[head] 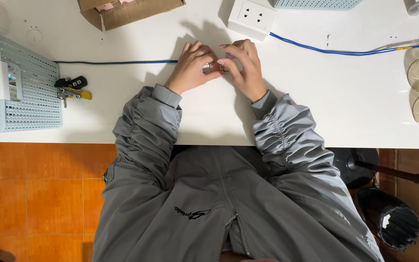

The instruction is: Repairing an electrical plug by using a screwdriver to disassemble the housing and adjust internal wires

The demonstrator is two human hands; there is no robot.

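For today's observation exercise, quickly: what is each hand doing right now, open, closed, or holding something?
Left hand: fingers pinched on a small object, too small to identify.
Right hand: fingers closed on the same small object.

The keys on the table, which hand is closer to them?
Left. The left hand is to the right of the keys, with bare white table between. The right hand is further right, beyond the left; both hands pinch a small object.

A white table [345, 106] bears a keyring [71, 88], power strip [251, 17], blue cable [326, 48], and baskets [30, 92].
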